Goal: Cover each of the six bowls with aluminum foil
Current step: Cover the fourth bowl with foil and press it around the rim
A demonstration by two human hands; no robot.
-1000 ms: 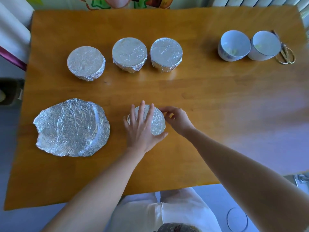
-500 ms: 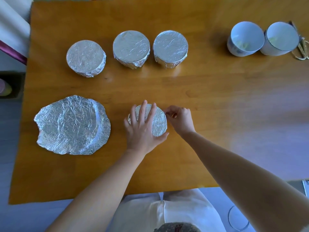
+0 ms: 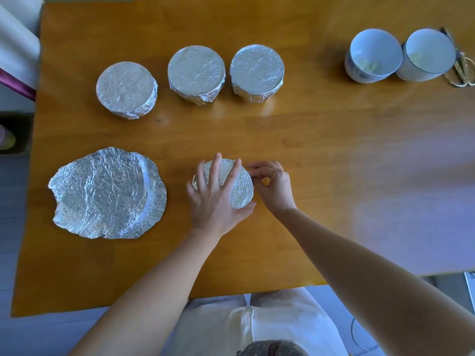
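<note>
Nearest, pressing flat-fingered with the left hand [image 3: 216, 199] on a foil-wrapped bowl [image 3: 241, 191] at the counter's [image 3: 308, 140] near middle; pinching its right foil edge with the right hand [image 3: 275, 186]. Leftward, crumpled foil sheets [image 3: 108, 194]. Farther back, three wrapped bowls [image 3: 196, 73]; far right, two bare bowls [image 3: 372, 55].

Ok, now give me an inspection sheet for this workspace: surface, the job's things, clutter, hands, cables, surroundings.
Surface: wooden table, with bare wood on the right half.
Job's things: three foil-covered bowls in the far row; fourth bowl, foil on top, under the hands; two uncovered bowls touching at far right; loose foil sheet lying near left.
Clutter: scissors beside the uncovered bowls at the right edge.
Hands: left hand flat on the fourth bowl's foil; right hand pinches the foil at its right rim.
Cables: nothing seen.
Surroundings: person's pale clothing at the near edge.
</note>
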